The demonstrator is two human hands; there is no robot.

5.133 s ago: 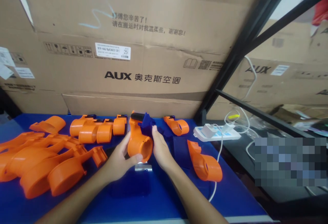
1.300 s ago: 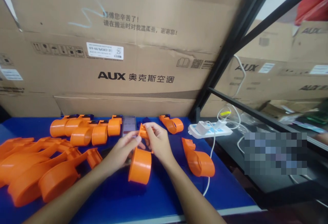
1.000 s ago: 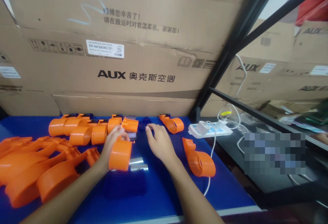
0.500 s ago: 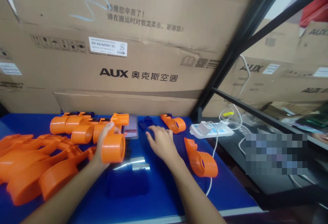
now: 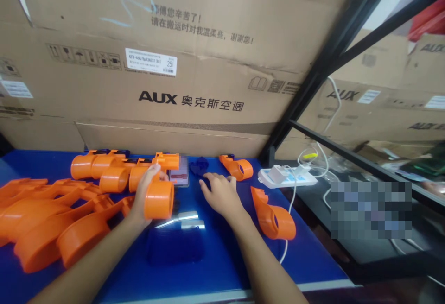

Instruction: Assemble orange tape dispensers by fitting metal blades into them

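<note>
My left hand (image 5: 145,192) is closed around an orange plastic part (image 5: 159,199) with a wide ring and a narrower upper end. My right hand (image 5: 222,193) lies low over the blue table, palm down, its fingers apart and slightly bent. Just beyond its fingertips is a small pile of dark blue pieces (image 5: 199,166); whether the fingers touch them I cannot tell. Behind the held part lies a flat, phone-like rectangle (image 5: 182,174), partly hidden. Two shiny metal-looking strips (image 5: 192,224) rest on the table between my forearms.
Orange parts (image 5: 38,211) are heaped at the left, with more fitted with dark pieces (image 5: 113,180) behind. Two orange parts (image 5: 277,220) sit at right. A white power strip (image 5: 287,177) with cables stands beside the black frame (image 5: 306,81). A large cardboard box (image 5: 194,77) closes the back.
The view has shifted slightly. My left hand, still holding the orange part, appears a little farther right. My right hand stays near the dark blue pieces.
</note>
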